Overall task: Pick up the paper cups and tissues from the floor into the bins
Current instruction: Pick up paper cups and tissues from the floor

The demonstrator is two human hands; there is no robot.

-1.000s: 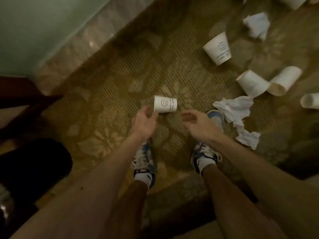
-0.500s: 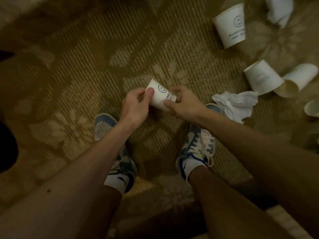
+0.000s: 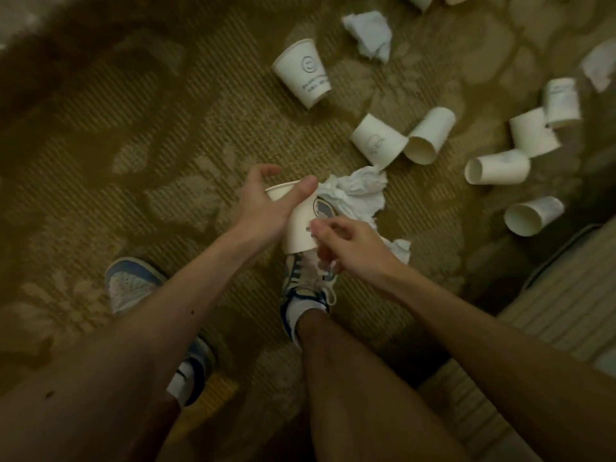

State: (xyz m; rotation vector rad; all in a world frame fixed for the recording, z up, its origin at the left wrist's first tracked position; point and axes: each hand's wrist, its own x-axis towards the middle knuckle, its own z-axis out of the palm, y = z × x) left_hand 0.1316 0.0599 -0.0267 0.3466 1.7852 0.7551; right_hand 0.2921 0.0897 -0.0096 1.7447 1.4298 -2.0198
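Your left hand [image 3: 266,211] is wrapped round a paper cup [image 3: 301,228], thumb across the wall near the rim. It holds the cup tilted above the floor [image 3: 166,135], over your right shoe [image 3: 306,281]. Your right hand [image 3: 353,251] sits at the cup's lower end with its fingers curled. This view does not show whether they pinch the base or only brush it.

The step in hand looks like the lift of one cup, with the carry to a bin to follow. No bin shows, so the next move calls for you to look up and find one before you let go. Keep the grip light so the thin wall does not crush.

A crumpled tissue [image 3: 353,195] lies on the carpet just beyond the held cup, the nearest thing for your right hand if it comes free. Farther to the right, scattered cups [image 3: 378,141] lie on their sides, with another tissue [image 3: 368,35] beyond them.
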